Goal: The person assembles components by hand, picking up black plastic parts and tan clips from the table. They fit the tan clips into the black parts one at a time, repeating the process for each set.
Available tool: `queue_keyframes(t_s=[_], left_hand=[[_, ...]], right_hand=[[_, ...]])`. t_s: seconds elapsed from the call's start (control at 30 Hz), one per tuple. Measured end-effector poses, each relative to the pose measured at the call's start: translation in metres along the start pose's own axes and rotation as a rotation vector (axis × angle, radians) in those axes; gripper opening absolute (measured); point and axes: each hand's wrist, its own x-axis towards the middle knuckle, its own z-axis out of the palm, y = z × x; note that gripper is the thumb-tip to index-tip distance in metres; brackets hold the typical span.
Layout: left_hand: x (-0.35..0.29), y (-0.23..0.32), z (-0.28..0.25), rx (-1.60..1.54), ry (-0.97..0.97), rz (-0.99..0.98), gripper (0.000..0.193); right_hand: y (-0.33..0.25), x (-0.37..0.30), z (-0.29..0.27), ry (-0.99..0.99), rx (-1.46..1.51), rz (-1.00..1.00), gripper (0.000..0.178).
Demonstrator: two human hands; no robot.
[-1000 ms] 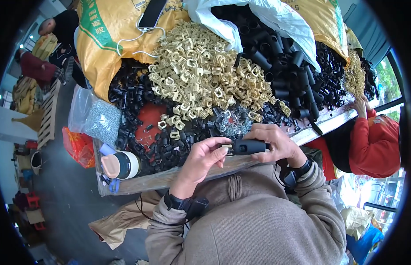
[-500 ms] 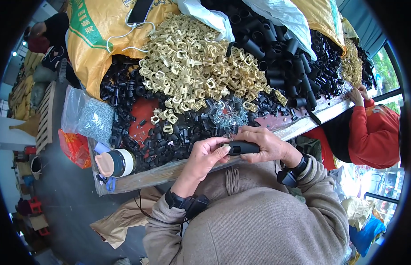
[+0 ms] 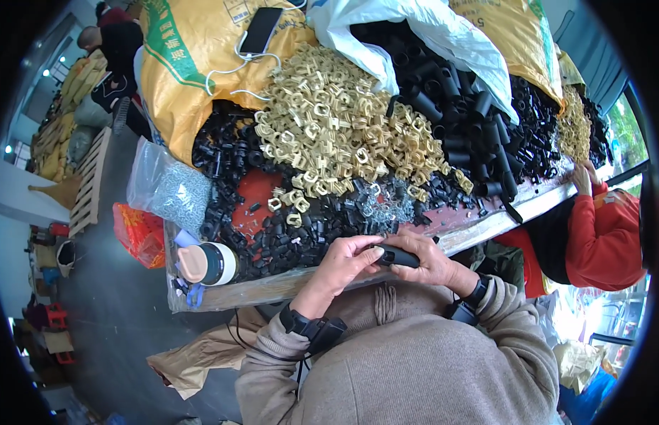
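Note:
A smooth black hollow plastic part (image 3: 402, 258), like a short handle or tube, is held between my two hands above the table's near edge. My left hand (image 3: 345, 263) pinches its left end with thumb and fingers. Wrapped around the right side of the same part, my right hand (image 3: 427, 259) has its fingers over the top. Whether a smaller piece sits under my left fingertips is hidden. Just beyond my hands lie small black plastic pieces (image 3: 322, 237) and a heap of silvery metal bits (image 3: 386, 205).
Gold-coloured plastic clips (image 3: 344, 127) form a large pile behind, with black tubes (image 3: 478, 138) to its right. At left stand a lidded cup (image 3: 220, 263) and a bag of screws (image 3: 181, 195). A phone (image 3: 261, 30) rests on a yellow sack (image 3: 173, 85). A co-worker in red (image 3: 602, 241) works at far right.
The whole view has shifted, so the table appears further right and lower. The black part now tilts, its right end lower, and both hands still grip it.

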Motion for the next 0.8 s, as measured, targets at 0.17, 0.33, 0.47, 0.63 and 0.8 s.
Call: queue_keyframes(t_s=[0.17, 0.33, 0.47, 0.63, 0.8], left_hand=[[0.004, 0.001, -0.002, -0.119, -0.033, 0.05, 0.038], [0.003, 0.005, 0.004, -0.206, -0.054, 0.067, 0.052], [0.003, 0.001, 0.007, -0.26, -0.073, 0.024, 0.057], [0.005, -0.008, 0.008, -0.281, -0.127, 0.032, 0.059], [-0.001, 0.005, -0.019, -0.059, -0.012, 0.159, 0.063]], right_hand=[[-0.01, 0.011, -0.01, -0.036, -0.117, -0.135, 0.064], [-0.028, 0.021, -0.024, -0.223, 0.038, -0.22, 0.077], [-0.032, 0.02, -0.021, -0.262, 0.12, -0.157, 0.075], [-0.024, 0.016, -0.014, -0.081, 0.093, -0.221, 0.06], [-0.012, -0.029, -0.034, 0.408, -0.068, 0.094, 0.029]])
